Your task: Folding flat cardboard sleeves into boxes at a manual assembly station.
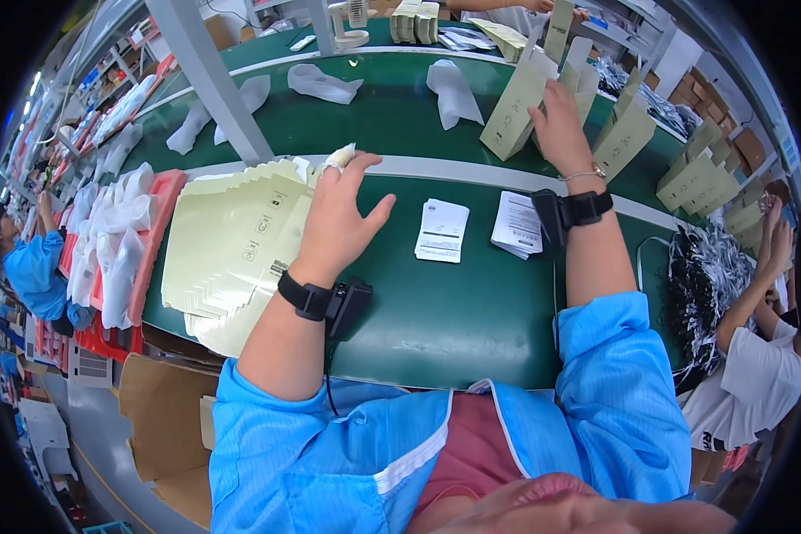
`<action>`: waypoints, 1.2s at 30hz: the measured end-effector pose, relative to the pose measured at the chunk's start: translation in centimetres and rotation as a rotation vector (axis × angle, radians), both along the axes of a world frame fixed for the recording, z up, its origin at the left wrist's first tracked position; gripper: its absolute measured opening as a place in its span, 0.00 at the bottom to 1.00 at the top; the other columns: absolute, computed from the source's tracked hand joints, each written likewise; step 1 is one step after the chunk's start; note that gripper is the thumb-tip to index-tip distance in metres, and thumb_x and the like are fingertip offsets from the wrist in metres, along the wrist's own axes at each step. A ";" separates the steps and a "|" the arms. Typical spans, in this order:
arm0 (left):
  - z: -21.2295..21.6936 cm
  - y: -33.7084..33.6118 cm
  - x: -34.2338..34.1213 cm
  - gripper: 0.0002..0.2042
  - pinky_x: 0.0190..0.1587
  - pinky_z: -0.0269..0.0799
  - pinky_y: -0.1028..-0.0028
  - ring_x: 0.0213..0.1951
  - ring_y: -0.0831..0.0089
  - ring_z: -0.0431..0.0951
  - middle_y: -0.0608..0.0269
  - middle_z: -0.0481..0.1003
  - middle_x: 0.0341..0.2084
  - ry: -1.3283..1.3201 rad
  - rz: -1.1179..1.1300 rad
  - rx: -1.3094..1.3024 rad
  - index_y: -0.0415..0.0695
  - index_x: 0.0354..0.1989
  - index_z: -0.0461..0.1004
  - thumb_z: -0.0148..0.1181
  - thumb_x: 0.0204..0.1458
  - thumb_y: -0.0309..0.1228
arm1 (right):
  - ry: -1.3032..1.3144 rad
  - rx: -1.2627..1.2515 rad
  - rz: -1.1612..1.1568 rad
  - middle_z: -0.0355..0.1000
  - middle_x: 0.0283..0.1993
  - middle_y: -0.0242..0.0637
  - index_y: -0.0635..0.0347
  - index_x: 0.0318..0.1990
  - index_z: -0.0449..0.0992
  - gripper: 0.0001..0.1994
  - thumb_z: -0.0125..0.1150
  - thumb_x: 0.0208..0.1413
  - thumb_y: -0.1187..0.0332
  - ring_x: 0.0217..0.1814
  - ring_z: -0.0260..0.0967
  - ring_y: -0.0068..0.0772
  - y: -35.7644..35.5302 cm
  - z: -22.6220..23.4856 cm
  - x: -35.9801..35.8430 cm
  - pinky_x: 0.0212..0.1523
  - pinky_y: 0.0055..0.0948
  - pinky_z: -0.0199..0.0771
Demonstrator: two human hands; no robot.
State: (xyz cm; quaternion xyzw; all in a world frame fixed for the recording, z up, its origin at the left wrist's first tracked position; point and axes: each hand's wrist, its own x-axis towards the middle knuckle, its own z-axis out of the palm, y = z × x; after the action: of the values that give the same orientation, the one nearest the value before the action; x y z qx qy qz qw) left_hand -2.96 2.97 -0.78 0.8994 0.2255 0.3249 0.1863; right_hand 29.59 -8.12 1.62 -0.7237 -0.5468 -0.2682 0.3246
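Note:
My left hand is open, fingers and thumb spread, with a white wrapping on one finger. It hovers beside a fanned stack of flat pale green cartons and touches nothing I can make out. Farther right, my right hand reaches over the raised belt, its fingers bent at the right edge of an upright pale green box with raised flaps. More such boxes stand just right of it. In front of me lie two piles of printed white leaflets, one in the middle and one to the right.
White-wrapped items lie along the green belt. A grey post rises at left, near a red tray of wrapped pieces. Black and white cords are heaped at right. Co-workers sit on both sides.

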 end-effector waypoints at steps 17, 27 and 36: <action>-1.5 6.5 -2.5 0.32 0.50 0.66 0.64 0.48 0.54 0.71 0.48 0.71 0.43 0.108 0.485 0.057 0.46 0.55 0.64 0.69 0.38 0.36 | 0.180 -0.266 0.544 0.64 0.55 0.41 0.55 0.53 0.68 0.19 0.59 0.52 0.68 0.59 0.59 0.41 0.4 0.9 -12.7 0.59 0.34 0.60; 2.7 0.7 -2.0 0.33 0.52 0.64 0.61 0.47 0.53 0.69 0.49 0.70 0.45 -0.373 -0.033 0.288 0.48 0.52 0.68 0.71 0.33 0.41 | 0.983 -0.122 0.717 0.71 0.40 0.28 0.62 0.45 0.71 0.13 0.59 0.55 0.67 0.41 0.66 0.18 0.1 -0.2 -15.1 0.45 0.20 0.65; 3.1 -0.4 -2.0 0.52 0.56 0.54 0.50 0.50 0.44 0.63 0.40 0.63 0.50 -0.313 -0.015 0.545 0.57 0.63 0.56 0.73 0.20 0.48 | 0.866 -0.125 0.633 0.69 0.48 0.36 0.61 0.54 0.66 0.21 0.58 0.56 0.63 0.48 0.66 0.23 -1.4 2.7 -14.0 0.50 0.23 0.64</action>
State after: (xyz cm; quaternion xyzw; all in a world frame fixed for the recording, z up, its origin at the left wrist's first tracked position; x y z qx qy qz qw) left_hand -4.99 2.61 2.28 0.8570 0.0920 0.5064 -0.0270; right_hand 15.57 -9.51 4.31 -0.5858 -0.5693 0.1985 0.5417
